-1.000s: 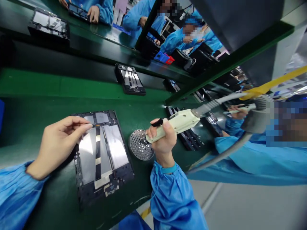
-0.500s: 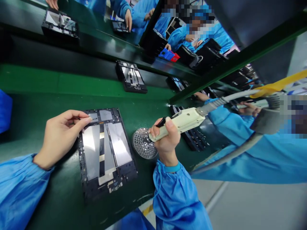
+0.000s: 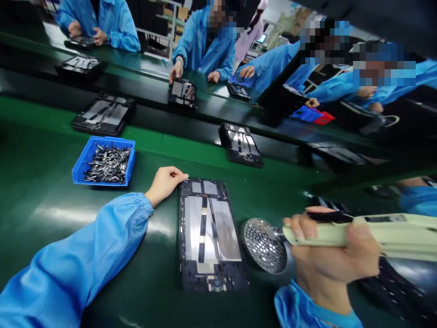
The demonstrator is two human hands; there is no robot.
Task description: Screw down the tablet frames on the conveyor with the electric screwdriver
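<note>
While the right grip [image 3: 336, 255] clasps a tool [image 3: 406, 234], the tablet [image 3: 213, 228] lies beside the pinched left grip [image 3: 165, 183].

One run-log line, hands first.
left hand: pinched, at top-left corner of device | right hand: gripping cream tool, tip at metal dish | blue bin: holds small parts

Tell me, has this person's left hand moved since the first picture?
Yes. Judged against the flat device lying on the bench, the left hand has shifted up and left, from over its surface to its upper-left corner.
</note>
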